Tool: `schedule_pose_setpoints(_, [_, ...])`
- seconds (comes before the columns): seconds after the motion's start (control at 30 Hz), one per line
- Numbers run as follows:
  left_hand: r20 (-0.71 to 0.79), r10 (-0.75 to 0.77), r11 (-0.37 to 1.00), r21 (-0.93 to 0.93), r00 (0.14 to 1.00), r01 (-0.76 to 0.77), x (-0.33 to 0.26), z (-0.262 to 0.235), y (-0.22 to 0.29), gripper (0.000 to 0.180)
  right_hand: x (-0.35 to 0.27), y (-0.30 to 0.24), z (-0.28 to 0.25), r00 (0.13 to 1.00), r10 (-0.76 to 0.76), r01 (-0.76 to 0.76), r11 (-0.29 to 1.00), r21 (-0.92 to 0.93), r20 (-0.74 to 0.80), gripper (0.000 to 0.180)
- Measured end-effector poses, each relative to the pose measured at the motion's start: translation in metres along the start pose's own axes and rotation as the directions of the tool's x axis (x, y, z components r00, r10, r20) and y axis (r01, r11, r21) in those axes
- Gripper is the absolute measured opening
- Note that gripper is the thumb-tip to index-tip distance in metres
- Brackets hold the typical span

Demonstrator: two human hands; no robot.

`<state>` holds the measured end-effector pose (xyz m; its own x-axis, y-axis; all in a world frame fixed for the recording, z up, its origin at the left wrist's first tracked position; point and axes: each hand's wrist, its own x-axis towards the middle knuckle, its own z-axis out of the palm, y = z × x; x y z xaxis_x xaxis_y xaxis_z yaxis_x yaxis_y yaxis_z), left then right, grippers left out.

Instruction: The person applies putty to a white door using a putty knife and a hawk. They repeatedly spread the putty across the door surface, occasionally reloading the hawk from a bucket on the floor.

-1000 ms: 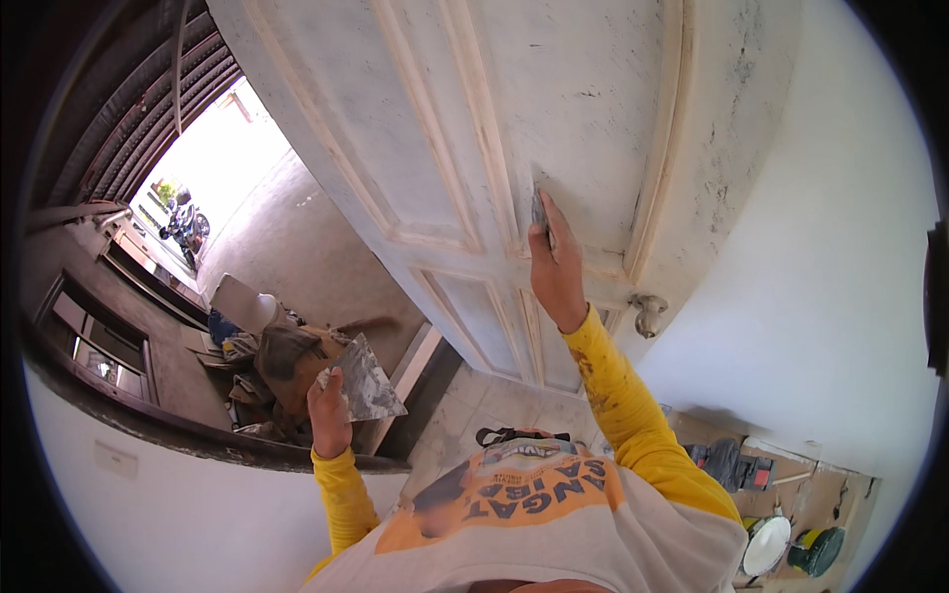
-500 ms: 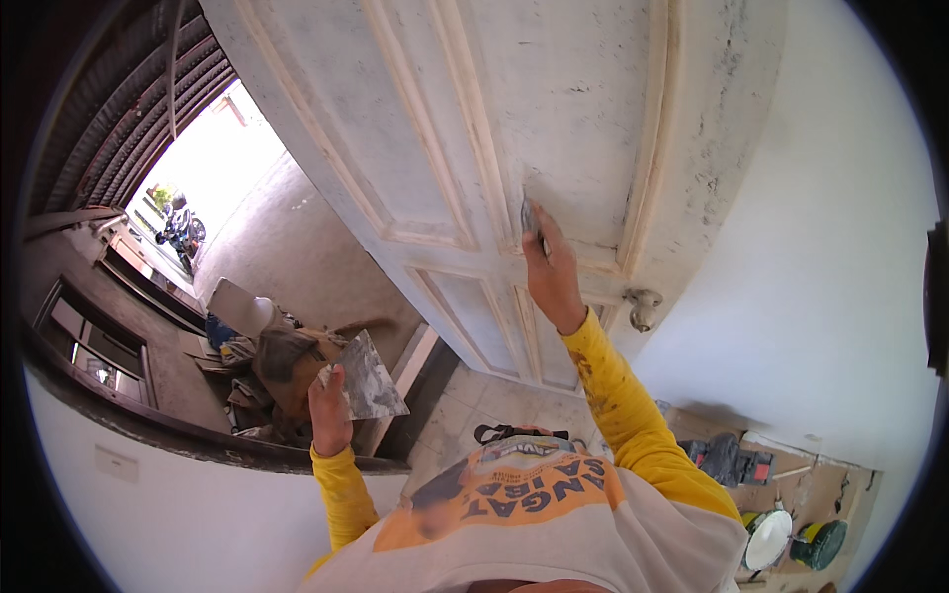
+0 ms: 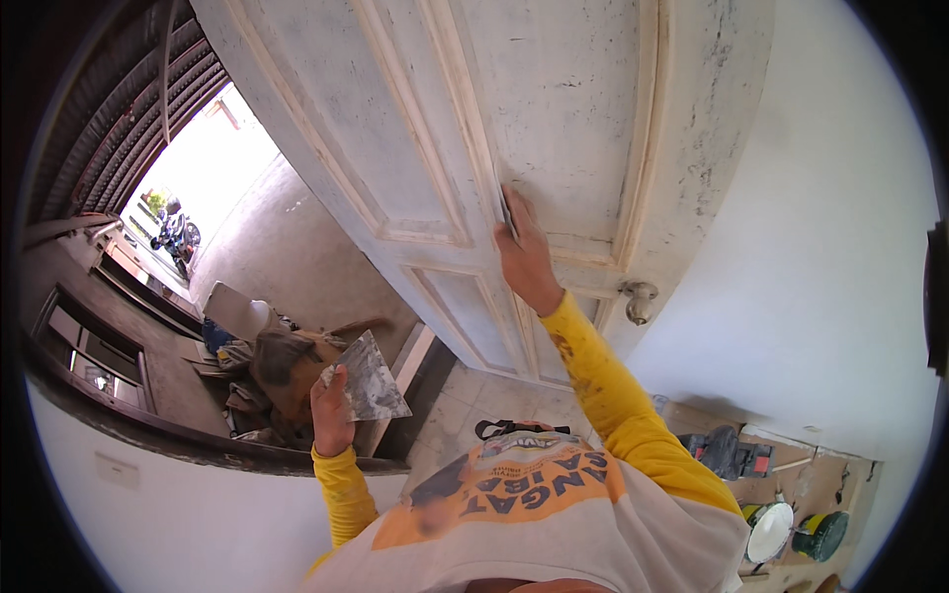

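A whitish panelled door (image 3: 549, 89) with dark specks and smears fills the upper middle of the view. My right hand (image 3: 527, 255) is closed on a putty knife (image 3: 508, 211), whose thin blade lies against the door beside the raised moulding of the upper right panel. Much of that knife is hidden by my fingers. Lower down on the left, my left hand (image 3: 332, 407) grips a flat, roughly square metal plate (image 3: 374, 381) smeared with grey and white filler. The plate is held tilted, apart from the door.
A round door knob (image 3: 640, 301) juts out right of my right forearm. Buckets (image 3: 769, 532) and a black and red tool (image 3: 759, 461) stand on the floor at lower right. Beyond the doorway lie a heap of boards and cloths (image 3: 282, 366) and a motorcycle (image 3: 178, 237).
My right hand has moved a little left with the putty knife, onto the edge by the panel moulding. My left hand and the plate have barely moved.
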<state>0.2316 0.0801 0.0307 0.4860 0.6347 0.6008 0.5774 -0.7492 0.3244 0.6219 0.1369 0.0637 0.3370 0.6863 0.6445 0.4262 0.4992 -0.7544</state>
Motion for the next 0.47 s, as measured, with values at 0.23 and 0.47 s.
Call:
schedule_pose_setpoints(0.23, [0.096,0.007,0.980,0.196,0.995,-0.025,0.006,0.007,-0.005,0.054,0.004,-0.009,-0.024,0.992,-0.081,0.078,0.996,-0.036,-0.096,0.044])
schedule_pose_setpoints(0.47, [0.115,-0.303,0.912,-0.253,0.946,0.323,0.002,0.018,-0.005,0.052,0.041,-0.017,0.005,0.990,-0.076,0.067,0.995,-0.071,-0.121,0.051])
